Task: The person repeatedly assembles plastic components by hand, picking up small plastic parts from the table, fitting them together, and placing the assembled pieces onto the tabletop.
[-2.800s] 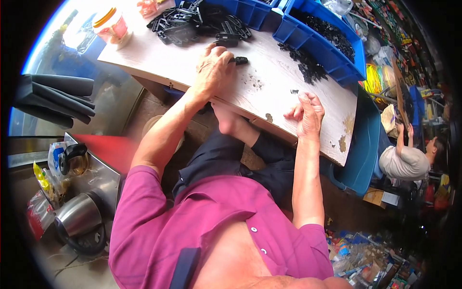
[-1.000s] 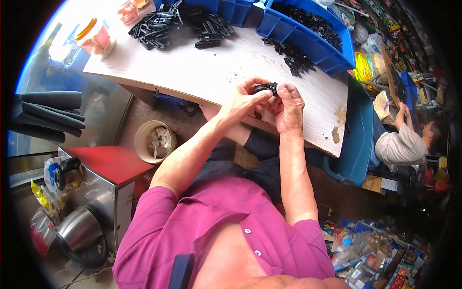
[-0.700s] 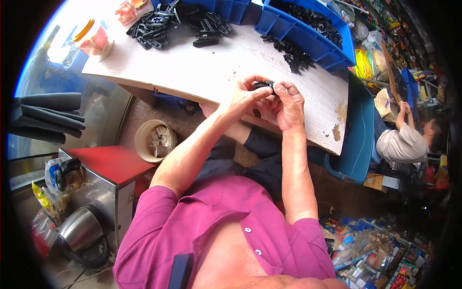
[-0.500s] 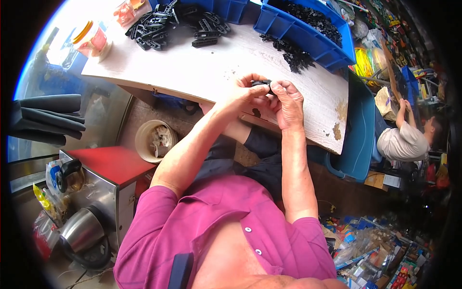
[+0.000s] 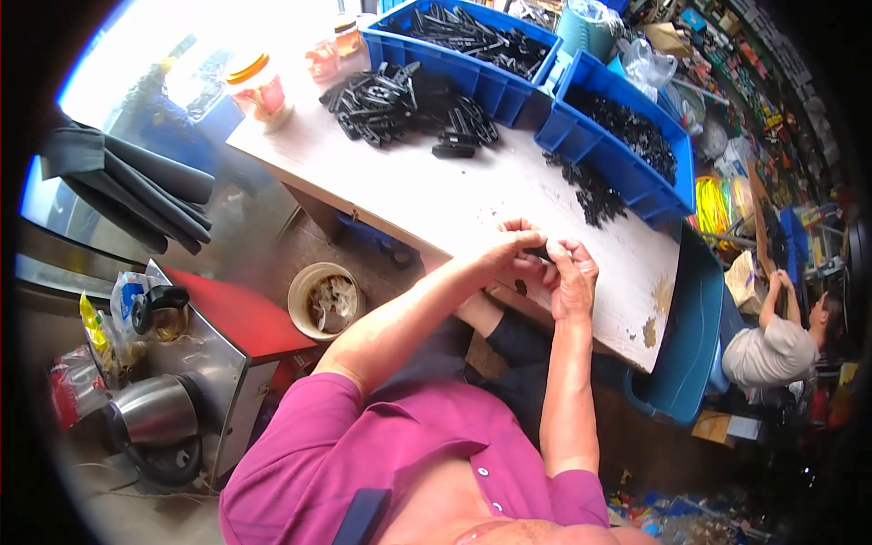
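Observation:
Over the front edge of the white table point(image 5: 391, 186), my two hands meet at the fingertips. Fingers of my left hand point(image 5: 510, 252) are closed on a small black plastic part point(image 5: 540, 251). My right hand point(image 5: 574, 277) pinches the same part from the other side; the fingers hide most of it. Farther back lies a heap of long black plastic parts point(image 5: 377, 104), with a few more beside it. To the right, small black pieces point(image 5: 595, 195) spill in front of a blue bin point(image 5: 618, 177).
A second blue bin point(image 5: 495, 95) holds long black parts. Lidded jars point(image 5: 259, 91) stand at the back left. A teal tub point(image 5: 677, 386) adjoins the table's right end. At left are a bucket point(image 5: 300, 313), a red-topped cabinet point(image 5: 241, 313) and a kettle point(image 5: 159, 409). Another person point(image 5: 772, 350) sits at far right.
The view has shifted, so the table and bins appear lower and more of the left bin shows. My hands stay together on the black part, which is now more covered by the fingers.

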Action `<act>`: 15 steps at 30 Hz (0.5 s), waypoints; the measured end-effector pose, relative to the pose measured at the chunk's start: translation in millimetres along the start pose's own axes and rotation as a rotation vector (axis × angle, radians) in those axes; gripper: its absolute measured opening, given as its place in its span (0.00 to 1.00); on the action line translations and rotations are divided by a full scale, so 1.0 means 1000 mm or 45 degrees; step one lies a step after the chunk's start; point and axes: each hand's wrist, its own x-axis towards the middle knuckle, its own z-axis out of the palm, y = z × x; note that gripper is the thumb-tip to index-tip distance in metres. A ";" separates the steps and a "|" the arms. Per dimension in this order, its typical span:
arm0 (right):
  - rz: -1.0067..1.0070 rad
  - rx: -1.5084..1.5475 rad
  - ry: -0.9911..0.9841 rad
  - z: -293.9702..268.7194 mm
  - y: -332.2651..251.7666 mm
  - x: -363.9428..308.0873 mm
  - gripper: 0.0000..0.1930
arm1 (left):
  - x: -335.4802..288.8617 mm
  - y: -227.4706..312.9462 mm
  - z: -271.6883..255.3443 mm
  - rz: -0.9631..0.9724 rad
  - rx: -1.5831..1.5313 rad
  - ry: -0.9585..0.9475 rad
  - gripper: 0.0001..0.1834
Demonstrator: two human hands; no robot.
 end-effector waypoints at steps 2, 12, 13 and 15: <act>0.027 -0.034 0.014 0.004 -0.001 0.000 0.06 | 0.002 -0.002 -0.005 -0.004 -0.003 -0.010 0.07; 0.152 -0.108 0.075 0.013 -0.009 -0.005 0.12 | -0.005 -0.007 0.002 0.156 -0.235 0.136 0.07; 0.166 -0.199 0.017 0.011 -0.007 -0.002 0.12 | -0.001 -0.010 0.000 0.160 -0.297 0.095 0.07; 0.155 -0.330 0.020 0.013 -0.004 -0.001 0.13 | 0.014 -0.019 -0.010 0.159 -0.411 -0.020 0.06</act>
